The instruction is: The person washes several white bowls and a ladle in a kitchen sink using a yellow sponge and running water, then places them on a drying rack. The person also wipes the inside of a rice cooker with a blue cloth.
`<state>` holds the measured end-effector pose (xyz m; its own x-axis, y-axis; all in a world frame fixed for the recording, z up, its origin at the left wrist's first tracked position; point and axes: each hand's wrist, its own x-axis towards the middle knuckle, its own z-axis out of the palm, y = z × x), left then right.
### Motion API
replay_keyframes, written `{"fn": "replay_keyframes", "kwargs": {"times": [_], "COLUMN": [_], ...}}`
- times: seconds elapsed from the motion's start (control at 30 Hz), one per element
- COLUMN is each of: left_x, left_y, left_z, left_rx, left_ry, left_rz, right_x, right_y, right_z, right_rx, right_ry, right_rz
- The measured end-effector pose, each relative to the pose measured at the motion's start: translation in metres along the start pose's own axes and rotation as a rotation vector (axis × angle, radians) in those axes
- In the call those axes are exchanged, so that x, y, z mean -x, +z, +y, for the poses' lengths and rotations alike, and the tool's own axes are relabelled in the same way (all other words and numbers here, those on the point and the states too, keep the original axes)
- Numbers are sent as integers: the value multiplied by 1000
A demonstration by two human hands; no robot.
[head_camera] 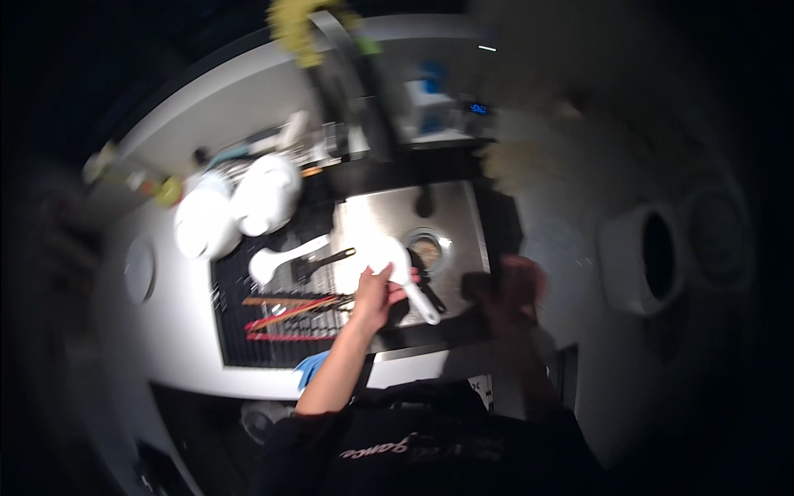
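Note:
Over the stainless steel sink (453, 204), my left hand (374, 294) grips a white utensil with a round head and a short handle (422, 302); glare hides its exact kind. Just beyond it lies the round sink drain (428, 249), with some debris inside. My right hand (521, 288) is blurred and dim at the sink's right edge, near a pale round item (557, 260); its fingers and any hold are unclear. A white ladle (267, 263), a dark-handled utensil (332, 259) and several red and brown chopsticks (291, 315) rest on the black drainboard (236, 347) at left.
White bowls or similar dishes (208, 217) stand at the back left of the drainboard. A faucet (366, 93) rises behind the sink, with a yellow fluffy item (298, 31) near its top. A white container with a dark opening (633, 260) sits on the right. A blue cloth (310, 369) hangs at the front edge.

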<state>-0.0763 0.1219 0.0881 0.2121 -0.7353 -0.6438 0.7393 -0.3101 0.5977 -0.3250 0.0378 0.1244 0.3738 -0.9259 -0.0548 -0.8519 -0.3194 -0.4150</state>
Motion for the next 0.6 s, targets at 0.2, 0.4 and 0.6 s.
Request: {"fn": "replay_keyframes", "kwargs": {"times": [0.2, 0.4, 0.6], "left_x": [44, 79, 102], "left_y": [-32, -65, -108], "left_z": [22, 29, 17], "left_rx": [60, 156, 266], "left_ry": [100, 225, 347], "left_rz": [-41, 24, 51], "right_x": [48, 38, 39], "right_y": [18, -14, -85], "right_z": [113, 134, 1], "right_rx": [534, 446, 207], "right_ry": [-247, -403, -539], "right_rz": [226, 378, 179]}}
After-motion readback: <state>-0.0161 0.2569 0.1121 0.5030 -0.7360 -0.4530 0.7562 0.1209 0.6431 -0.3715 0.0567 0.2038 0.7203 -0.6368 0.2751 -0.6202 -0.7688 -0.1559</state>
